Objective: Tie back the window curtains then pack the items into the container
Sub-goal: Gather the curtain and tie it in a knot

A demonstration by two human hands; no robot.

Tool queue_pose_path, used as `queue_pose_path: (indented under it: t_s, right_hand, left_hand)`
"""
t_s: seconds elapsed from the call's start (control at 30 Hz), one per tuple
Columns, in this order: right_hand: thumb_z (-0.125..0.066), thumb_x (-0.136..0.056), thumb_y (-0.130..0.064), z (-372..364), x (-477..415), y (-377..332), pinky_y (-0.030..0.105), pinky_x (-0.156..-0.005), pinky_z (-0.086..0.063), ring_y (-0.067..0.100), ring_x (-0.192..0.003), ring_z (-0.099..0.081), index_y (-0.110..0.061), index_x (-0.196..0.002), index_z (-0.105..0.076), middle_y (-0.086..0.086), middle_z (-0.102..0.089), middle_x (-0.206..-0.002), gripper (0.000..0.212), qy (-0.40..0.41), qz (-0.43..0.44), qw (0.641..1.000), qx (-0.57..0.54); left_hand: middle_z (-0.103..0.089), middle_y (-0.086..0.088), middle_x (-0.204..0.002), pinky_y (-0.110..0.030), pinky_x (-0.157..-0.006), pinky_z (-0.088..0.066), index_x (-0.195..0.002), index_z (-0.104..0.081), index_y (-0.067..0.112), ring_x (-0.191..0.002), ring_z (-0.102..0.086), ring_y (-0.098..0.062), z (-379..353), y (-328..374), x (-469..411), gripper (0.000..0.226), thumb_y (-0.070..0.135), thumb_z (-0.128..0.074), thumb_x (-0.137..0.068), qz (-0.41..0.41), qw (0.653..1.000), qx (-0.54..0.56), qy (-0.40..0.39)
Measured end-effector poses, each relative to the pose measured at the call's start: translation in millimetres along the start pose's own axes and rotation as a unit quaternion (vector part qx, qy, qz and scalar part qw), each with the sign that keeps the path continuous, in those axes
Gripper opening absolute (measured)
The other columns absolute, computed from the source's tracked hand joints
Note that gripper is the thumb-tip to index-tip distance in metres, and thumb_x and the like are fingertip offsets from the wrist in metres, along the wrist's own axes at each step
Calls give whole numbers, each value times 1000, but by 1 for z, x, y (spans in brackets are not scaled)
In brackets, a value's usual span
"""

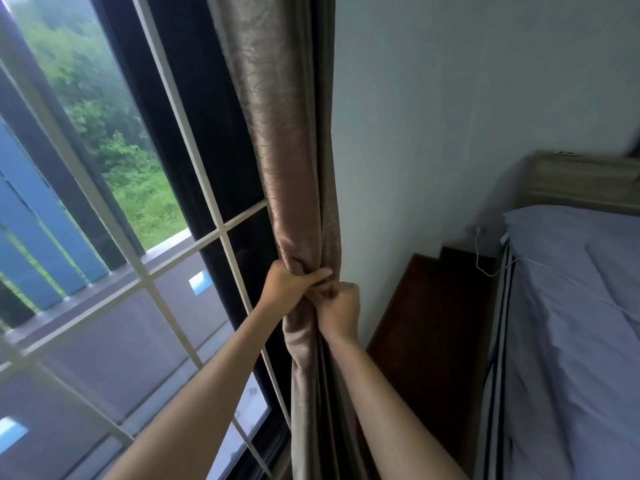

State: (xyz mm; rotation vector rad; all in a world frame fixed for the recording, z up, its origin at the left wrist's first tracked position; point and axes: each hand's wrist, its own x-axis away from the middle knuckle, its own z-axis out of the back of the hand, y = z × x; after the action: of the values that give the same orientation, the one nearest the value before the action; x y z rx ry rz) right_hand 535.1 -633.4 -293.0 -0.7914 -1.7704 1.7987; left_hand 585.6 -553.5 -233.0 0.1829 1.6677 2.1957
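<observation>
A brown patterned curtain (277, 133) hangs gathered into a narrow bundle at the right edge of the window (138, 271), against the pale wall. My left hand (289, 284) wraps around the bundle from the window side and squeezes it tight. My right hand (337, 308) is closed just to the right of it, fingers pinched on the curtain folds where the two hands meet. Whether a tie-back cord lies between the fingers is hidden. No container or items for packing are in view.
A bed (571, 323) with a blue-grey sheet fills the right side, its wooden headboard (571, 181) at the back. A dark wooden bedside table (426, 334) stands between curtain and bed. A white cable (485, 258) runs from the wall to the mattress.
</observation>
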Motion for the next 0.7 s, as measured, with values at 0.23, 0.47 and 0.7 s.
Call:
queue_pose_path:
  t_s: [0.23, 0.47, 0.7]
  right_hand:
    - [-71, -87, -22, -16, 16, 13, 31, -83, -55, 5, -81, -66, -17, -89, -66, -8, -70, -83, 7, -5, 67, 998, 3]
    - [-66, -92, -15, -23, 11, 14, 22, -72, -55, 4, -72, -66, -4, -98, -43, -2, -62, -75, 26, -111, -17, 987, -115]
    - [-52, -87, -3, 1, -31, 20, 37, -72, -50, 26, -70, -62, -18, -70, -55, 10, -64, -69, 23, -164, -194, 918, -303]
  left_hand:
    - [-74, 1, -70, -17, -63, -54, -75, -70, 10, -68, -71, -7, 1, -1, 3, 22, 22, -87, -67, 11, 999, 7, 41]
    - [-67, 6, -58, -11, -53, -48, -68, -62, 15, -58, -66, -2, 4, -3, -2, 27, 26, -87, -67, 15, 993, -20, 119]
    - [-72, 2, -77, -15, -61, -51, -80, -69, 13, -73, -69, -8, -4, -11, -16, 20, 25, -82, -72, 49, 982, -16, 182]
